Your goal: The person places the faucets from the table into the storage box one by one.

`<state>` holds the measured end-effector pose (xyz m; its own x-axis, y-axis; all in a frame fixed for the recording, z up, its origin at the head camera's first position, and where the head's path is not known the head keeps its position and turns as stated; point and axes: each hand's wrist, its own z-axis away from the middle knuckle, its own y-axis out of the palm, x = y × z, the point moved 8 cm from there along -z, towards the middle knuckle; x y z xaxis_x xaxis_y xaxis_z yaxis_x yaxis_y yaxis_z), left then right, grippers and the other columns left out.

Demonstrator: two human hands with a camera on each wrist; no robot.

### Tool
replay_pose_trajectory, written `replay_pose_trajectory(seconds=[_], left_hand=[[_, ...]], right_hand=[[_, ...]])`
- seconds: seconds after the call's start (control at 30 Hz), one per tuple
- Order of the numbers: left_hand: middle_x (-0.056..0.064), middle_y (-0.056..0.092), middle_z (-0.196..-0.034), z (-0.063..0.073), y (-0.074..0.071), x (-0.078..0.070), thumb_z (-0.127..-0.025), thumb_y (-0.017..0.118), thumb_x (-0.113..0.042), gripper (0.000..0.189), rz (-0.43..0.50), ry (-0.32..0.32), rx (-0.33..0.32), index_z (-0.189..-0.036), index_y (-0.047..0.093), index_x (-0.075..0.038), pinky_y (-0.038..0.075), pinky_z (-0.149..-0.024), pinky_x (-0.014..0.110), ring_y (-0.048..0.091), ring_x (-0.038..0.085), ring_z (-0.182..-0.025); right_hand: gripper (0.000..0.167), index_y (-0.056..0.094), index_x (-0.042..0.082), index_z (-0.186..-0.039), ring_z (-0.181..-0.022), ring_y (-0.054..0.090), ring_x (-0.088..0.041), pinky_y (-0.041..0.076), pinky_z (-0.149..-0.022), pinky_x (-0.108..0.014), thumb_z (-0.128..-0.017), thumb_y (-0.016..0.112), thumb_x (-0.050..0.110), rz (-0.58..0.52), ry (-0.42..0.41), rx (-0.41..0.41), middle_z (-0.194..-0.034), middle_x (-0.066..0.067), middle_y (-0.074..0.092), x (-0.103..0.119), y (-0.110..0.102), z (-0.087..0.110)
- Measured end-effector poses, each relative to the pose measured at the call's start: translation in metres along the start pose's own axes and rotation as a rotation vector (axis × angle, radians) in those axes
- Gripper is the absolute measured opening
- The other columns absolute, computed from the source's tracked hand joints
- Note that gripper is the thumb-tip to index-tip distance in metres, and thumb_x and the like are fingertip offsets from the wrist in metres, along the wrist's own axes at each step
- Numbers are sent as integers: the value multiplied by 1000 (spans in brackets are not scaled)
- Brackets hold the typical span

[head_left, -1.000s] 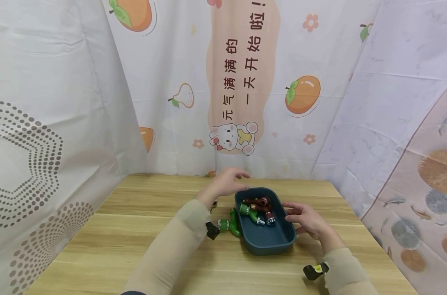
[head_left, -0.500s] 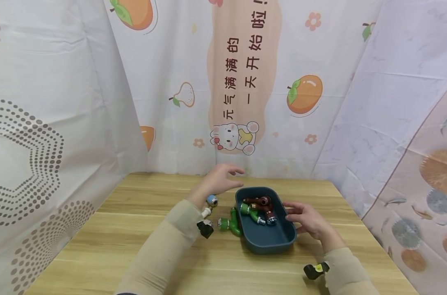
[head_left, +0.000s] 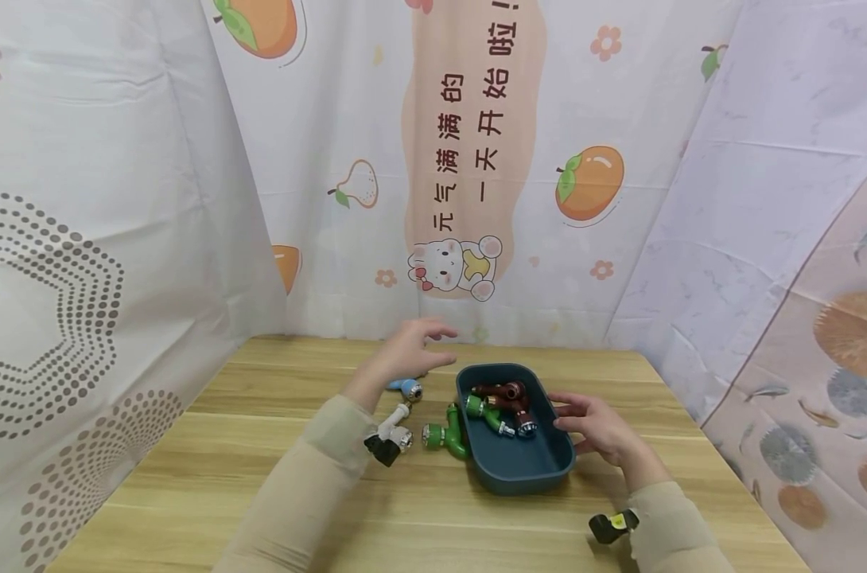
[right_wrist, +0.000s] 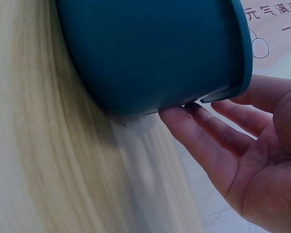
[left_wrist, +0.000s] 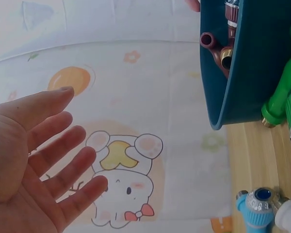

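Observation:
My left hand (head_left: 412,348) hovers above the far left of the table, fingers spread and slightly bent, holding nothing; the left wrist view shows its bare palm (left_wrist: 19,170). My right hand (head_left: 594,430) holds the right side of a dark teal plastic bin (head_left: 519,485), fingertips against the outer wall and thumb at the rim. In the bin lie brown curved pipe-like pieces (head_left: 525,422) and a green one (head_left: 475,406) with a silvery end. Left of the bin are another green pipe-like piece (head_left: 453,438), a white one (head_left: 390,426) and a blue one (head_left: 410,388).
The wooden table (head_left: 433,525) carries everything. A printed curtain (head_left: 333,263) hangs behind its far edge, with more cloth at both sides. A black wrist camera (head_left: 383,450) on my left arm partly covers the white piece.
My left hand has drawn back leftward from above the bin's far left corner, uncovering the blue and white pieces. My right hand and the bin have stayed in place.

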<state>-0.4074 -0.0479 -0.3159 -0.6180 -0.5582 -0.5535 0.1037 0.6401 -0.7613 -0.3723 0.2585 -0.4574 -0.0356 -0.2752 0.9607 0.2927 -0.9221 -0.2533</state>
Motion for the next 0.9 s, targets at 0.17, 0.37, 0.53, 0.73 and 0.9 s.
replay_pose_trajectory(seconds=[0.17,0.37,0.53,0.73,0.9], left_hand=[[5,61,-139,7,-6,6,-92,78,-28,41,-9,-5,-22,-129,69,-14,50,-98,45,59,24,-120],[7,62,-136,13,-13,9,-92,78,-22,41,38,7,-30,-130,69,-10,49,-100,49,59,31,-121],[5,64,-134,19,-19,13,-91,79,-22,43,33,-23,-41,-132,67,-11,49,-100,48,58,30,-122],[6,64,-134,26,-22,21,-92,78,-25,46,45,-42,-41,-133,66,-11,49,-100,49,57,33,-124],[6,64,-134,32,-24,30,-92,78,-26,46,61,-57,-44,-133,66,-10,48,-101,52,56,34,-126]], right_hand=[[58,42,-1,-152,-113,63,-36,58,-78,-55,-98,64,5,4,1,-6,-140,-34,51,0,0,0],[59,42,-2,-152,-114,62,-37,58,-78,-55,-98,65,5,2,4,-4,-141,-34,50,-1,-1,-1],[58,42,-1,-152,-114,62,-37,58,-78,-55,-98,65,5,6,6,-9,-141,-33,50,0,-1,0],[58,42,-1,-152,-114,62,-36,58,-79,-55,-99,64,5,6,4,-5,-141,-33,50,0,0,1],[58,42,-1,-152,-116,61,-37,58,-78,-55,-99,64,5,9,6,-6,-141,-34,50,1,0,1]])
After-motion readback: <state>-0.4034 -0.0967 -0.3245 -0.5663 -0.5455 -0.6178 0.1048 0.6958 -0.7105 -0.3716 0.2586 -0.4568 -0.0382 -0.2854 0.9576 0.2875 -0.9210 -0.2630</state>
